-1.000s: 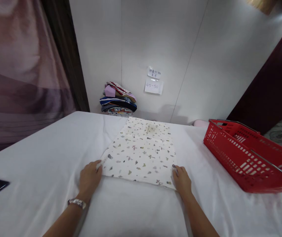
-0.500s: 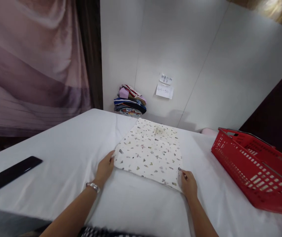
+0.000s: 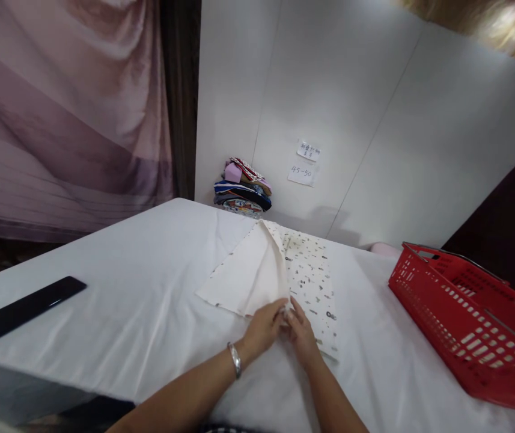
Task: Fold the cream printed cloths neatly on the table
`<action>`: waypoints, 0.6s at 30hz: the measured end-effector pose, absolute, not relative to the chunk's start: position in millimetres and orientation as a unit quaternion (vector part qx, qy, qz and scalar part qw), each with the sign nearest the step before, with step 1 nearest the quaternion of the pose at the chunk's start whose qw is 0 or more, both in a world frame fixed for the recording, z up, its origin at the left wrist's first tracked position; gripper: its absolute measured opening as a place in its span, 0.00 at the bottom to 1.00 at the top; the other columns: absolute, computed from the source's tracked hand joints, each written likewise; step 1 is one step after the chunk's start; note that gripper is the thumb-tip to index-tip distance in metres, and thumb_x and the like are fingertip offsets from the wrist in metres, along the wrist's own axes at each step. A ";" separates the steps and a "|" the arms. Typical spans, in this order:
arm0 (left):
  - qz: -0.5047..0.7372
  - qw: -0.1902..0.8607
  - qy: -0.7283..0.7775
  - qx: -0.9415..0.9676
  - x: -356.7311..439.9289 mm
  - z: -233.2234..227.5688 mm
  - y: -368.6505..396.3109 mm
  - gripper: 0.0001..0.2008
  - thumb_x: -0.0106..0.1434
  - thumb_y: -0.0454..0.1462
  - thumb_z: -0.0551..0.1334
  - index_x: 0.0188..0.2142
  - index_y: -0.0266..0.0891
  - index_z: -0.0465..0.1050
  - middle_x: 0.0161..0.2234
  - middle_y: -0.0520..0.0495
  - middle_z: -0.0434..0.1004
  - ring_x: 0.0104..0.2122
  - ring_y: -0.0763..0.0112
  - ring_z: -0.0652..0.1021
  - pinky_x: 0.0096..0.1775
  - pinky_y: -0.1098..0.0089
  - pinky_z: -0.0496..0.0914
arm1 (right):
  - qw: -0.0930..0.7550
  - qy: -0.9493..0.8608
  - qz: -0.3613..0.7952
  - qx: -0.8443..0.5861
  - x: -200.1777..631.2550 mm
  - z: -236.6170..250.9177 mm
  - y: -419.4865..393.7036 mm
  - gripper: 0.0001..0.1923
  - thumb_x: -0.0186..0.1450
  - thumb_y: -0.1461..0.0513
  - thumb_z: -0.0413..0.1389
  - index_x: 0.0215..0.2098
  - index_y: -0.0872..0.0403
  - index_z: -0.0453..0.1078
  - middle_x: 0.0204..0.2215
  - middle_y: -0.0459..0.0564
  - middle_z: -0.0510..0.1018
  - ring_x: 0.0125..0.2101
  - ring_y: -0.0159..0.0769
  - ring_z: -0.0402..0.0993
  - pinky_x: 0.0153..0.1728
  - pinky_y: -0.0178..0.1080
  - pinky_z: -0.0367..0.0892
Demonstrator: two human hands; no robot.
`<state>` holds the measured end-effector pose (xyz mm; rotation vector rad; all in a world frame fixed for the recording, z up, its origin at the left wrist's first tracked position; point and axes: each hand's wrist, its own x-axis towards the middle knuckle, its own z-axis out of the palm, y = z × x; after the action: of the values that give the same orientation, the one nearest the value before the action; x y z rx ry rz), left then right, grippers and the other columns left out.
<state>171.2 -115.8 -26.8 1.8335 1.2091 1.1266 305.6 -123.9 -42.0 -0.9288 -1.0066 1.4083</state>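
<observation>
We saw the patterned cloth [image 3: 312, 279] on the white table [image 3: 149, 264], its left part folded toward the right with the plain underside showing. Our left hand [image 3: 264, 328] and right hand [image 3: 301, 335] were together at its near edge, fingers pinched closed on it, and they hid some of this edge. The red basket [image 3: 458, 322] stood apart at right, the flat black thing [image 3: 27, 311] lay at left, and the folded pile [image 3: 243, 195] was behind.

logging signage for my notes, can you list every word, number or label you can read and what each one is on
"45-50": handwritten on the lower paper on the wall.
Upper paper: handwritten characters, too small and blurred to read.
Patterned cloth: small printed motifs, no legible words.
</observation>
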 end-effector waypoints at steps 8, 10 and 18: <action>0.424 0.384 0.420 0.704 181.3 -41.0 -135.5 0.21 0.60 0.38 0.56 0.54 0.44 0.65 0.44 0.46 0.77 0.41 0.67 0.76 0.46 0.64 0.71 | 0.536 -0.309 0.696 -0.364 307.7 -46.4 -130.5 0.31 0.52 0.58 0.66 0.52 0.48 0.65 0.34 0.44 0.77 0.32 0.33 0.73 0.33 0.34 0.68; 0.444 0.322 0.459 0.699 162.1 -36.4 -120.9 0.18 0.61 0.40 0.55 0.50 0.43 0.69 0.45 0.45 0.76 0.42 0.66 0.75 0.47 0.63 0.70 | 0.530 -0.310 0.699 -0.367 309.1 -43.5 -130.3 0.33 0.52 0.61 0.66 0.55 0.46 0.63 0.40 0.46 0.77 0.36 0.35 0.74 0.33 0.35 0.69; 0.251 0.009 0.753 0.609 50.0 -27.1 -70.4 0.19 0.60 0.36 0.53 0.50 0.34 0.68 0.56 0.34 0.66 0.54 0.51 0.67 0.52 0.52 0.62 | 0.513 -0.296 0.706 -0.388 311.9 -45.6 -127.9 0.34 0.49 0.66 0.63 0.54 0.46 0.66 0.40 0.44 0.79 0.34 0.36 0.75 0.33 0.37 0.71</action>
<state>50.0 -70.4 -27.1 1.9014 2.3502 0.7830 311.9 -127.9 -45.6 -0.9342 -0.7117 1.6983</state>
